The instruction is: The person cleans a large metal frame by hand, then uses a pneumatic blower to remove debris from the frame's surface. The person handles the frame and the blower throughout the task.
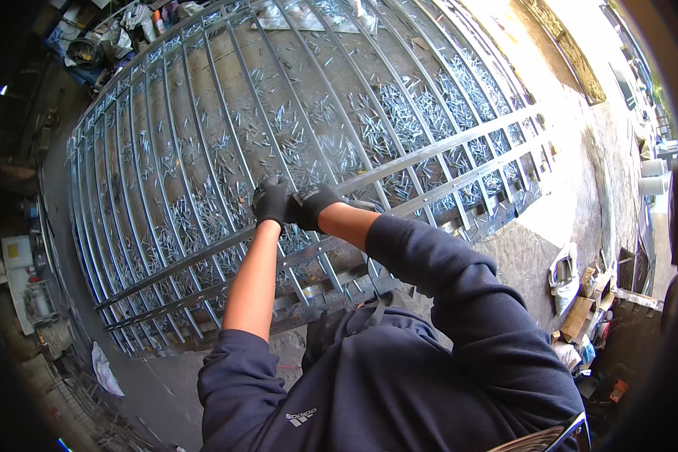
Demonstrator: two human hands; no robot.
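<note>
Both gloved hands, left hand point(270, 202) and right hand point(313, 203), meet with each grip clamped on a bar of the steel grille point(203, 135) lying flat on the floor. Judged from this, steady even pressure, with fingers clear of neighbouring bars, would serve best.

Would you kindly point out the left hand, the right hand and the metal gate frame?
left hand point(270, 202), head view, back of the black glove.
right hand point(313, 203), head view, back of the black glove.
metal gate frame point(437, 149), head view, upper cross rail.

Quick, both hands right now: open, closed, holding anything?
Left hand: black glove, closed, up against the grey metal bar grille; what it grips cannot be told.
Right hand: black glove, closed beside the left; contents cannot be told.
</note>
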